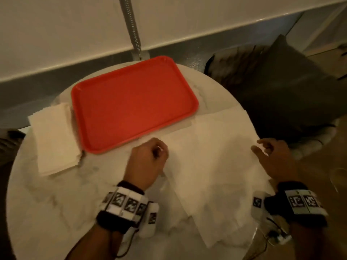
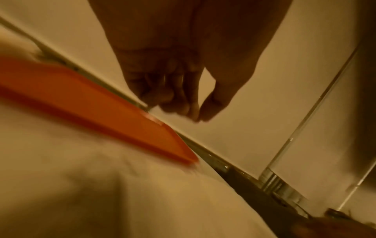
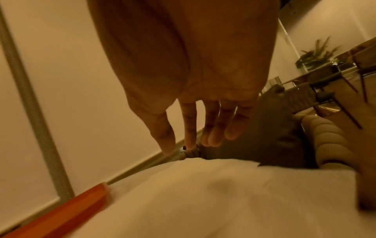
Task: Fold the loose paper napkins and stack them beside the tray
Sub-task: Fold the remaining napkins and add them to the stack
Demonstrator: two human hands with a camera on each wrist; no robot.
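A red tray (image 1: 131,102) lies at the back of a round marble table (image 1: 56,212). A stack of folded white napkins (image 1: 54,137) sits against the tray's left side. Large loose napkins (image 1: 212,166) lie spread flat in front of and to the right of the tray. My left hand (image 1: 157,149) hovers at their left edge with fingers curled and thumb meeting the fingertips (image 2: 195,116); no paper shows between them. My right hand (image 1: 261,147) is at the napkins' right edge, its fingers (image 3: 189,141) nearly straight above the paper (image 3: 203,201). The tray's edge (image 3: 67,214) shows to the left.
A dark cushion (image 1: 281,87) on a padded seat (image 1: 315,143) stands close against the table's right side. A ribbed metal hose (image 1: 131,25) runs down the white wall behind the tray. The table's front left is bare marble.
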